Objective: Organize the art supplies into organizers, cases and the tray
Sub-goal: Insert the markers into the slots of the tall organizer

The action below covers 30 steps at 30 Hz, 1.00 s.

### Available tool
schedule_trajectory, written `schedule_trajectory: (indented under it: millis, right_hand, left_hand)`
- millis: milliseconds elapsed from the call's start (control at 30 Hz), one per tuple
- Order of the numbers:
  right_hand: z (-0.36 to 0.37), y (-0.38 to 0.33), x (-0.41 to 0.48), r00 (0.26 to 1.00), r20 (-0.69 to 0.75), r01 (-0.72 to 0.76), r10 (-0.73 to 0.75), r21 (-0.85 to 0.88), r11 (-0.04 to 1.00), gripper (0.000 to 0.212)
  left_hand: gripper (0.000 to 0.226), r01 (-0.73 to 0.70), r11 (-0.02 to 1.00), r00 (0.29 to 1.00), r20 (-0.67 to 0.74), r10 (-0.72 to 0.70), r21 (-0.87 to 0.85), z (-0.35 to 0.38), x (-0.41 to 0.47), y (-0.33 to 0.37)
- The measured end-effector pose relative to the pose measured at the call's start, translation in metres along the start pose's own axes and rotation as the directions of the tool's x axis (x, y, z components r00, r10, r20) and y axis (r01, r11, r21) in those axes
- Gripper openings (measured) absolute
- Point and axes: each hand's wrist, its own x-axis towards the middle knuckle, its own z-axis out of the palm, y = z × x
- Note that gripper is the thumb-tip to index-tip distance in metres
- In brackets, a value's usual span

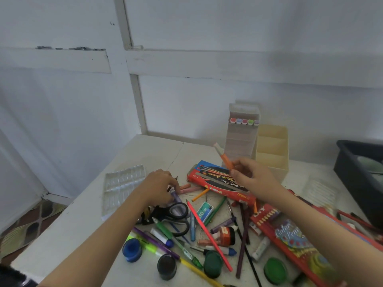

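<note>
Orange marker; black scissors; cream organizer.

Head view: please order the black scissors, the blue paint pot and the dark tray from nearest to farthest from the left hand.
1. Black scissors, just below the left hand.
2. Blue paint pot, lower left, toward the person.
3. Dark tray, far right.

The small teal cardboard box among the pens shows "10"; the long red flat carton at the right reads "Color Penc…" in script; the red-and-black paintbrush box carries print too blurred to read.
</note>
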Motion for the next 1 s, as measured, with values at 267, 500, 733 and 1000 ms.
schedule_trajectory:
  millis: [267, 500, 733, 1000]
  right_hand:
    - [-0.014, 0.007, -0.004, 0.982, -0.011, -0.187, 0.188, 0.088, 0.978, 0.021]
    - [-0.024, 0.013, -0.001, 0.923, -0.075, -0.345, 0.378, 0.277, 0.897, 0.018]
    - [-0.034, 0.009, 0.001, 0.918, -0.131, -0.321, 0.375, 0.310, 0.895, 0.008]
    - [-0.050, 0.016, 0.006, 0.939, -0.263, -0.204, 0.223, 0.097, 0.974, 0.014]
  left_hand:
    - [0.018, -0.052, 0.999, 0.999, -0.015, 0.051, -0.009, 0.002, 0.005, -0.005]
    - [0.006, 0.005, 0.975, 0.996, -0.089, -0.025, -0.221, -0.026, 0.010, -0.003]
    - [0.015, -0.081, 0.867, 0.934, -0.340, -0.106, -0.492, -0.055, 0.018, 0.020]
    - [0.011, -0.221, 0.529, 0.880, -0.402, -0.255, -0.820, -0.071, 0.043, 0.059]
